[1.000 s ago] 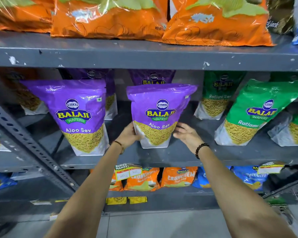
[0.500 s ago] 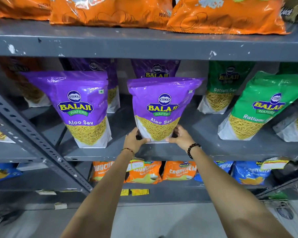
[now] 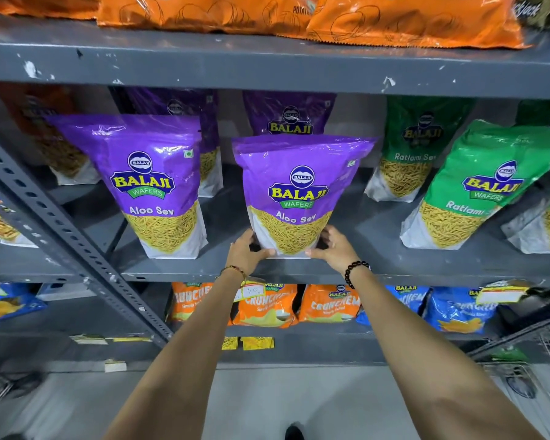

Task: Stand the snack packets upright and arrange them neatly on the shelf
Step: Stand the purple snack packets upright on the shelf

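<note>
The top edge is cutting off the orange bags (image 3: 410, 23) on the upper shelf. A rear purple packet (image 3: 288, 115) is hiding behind the front Aloo Sev packet (image 3: 299, 198), only its top showing. The right edge is cropping a green packet (image 3: 546, 227). Both hands are covering the front packet's lower corners, and the floor below is blurring.
</note>
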### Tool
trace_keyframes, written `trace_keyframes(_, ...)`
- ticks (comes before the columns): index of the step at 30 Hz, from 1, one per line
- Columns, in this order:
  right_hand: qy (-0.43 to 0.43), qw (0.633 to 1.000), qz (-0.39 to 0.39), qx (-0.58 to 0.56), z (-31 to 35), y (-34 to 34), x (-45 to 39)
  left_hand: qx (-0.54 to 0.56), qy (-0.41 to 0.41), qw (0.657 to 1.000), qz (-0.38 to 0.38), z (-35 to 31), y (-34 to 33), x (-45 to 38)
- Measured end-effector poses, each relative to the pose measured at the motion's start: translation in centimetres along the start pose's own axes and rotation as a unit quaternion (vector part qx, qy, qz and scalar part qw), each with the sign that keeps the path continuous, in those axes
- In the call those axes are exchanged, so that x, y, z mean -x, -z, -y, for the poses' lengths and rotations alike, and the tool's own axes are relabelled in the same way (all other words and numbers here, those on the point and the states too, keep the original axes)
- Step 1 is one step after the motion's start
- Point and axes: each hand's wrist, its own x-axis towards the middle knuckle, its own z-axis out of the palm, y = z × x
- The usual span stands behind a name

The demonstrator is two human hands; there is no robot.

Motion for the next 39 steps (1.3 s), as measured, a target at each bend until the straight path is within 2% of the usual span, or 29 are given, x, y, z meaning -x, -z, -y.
trace_keyframes(24,0.002,1.000,-0.006,0.003,-0.5,0.1,0.6,-0.003,0.007,1.000,0.003,0.2,0.1,0.7)
trace_keyframes(28,0.014,0.997,-0.015,0.079,-1.0,-0.3,1.5,-0.039,0.010,0.999,-0.014,0.9,0.4,1.2)
trace_keyframes(30,0.019,0.991,-0.037,0.131,-1.2,-0.6,2.1,-0.101,0.016,0.995,-0.013,1.7,0.6,1.7)
trace_keyframes(33,-0.001,0.985,-0.097,0.140,-1.8,-1.3,3.2,-0.193,0.018,0.981,-0.005,2.7,1.4,2.6)
trace_keyframes(39,-0.028,0.971,-0.187,0.149,-2.2,-5.4,6.5,-0.226,-0.030,0.974,0.004,5.0,5.1,5.1)
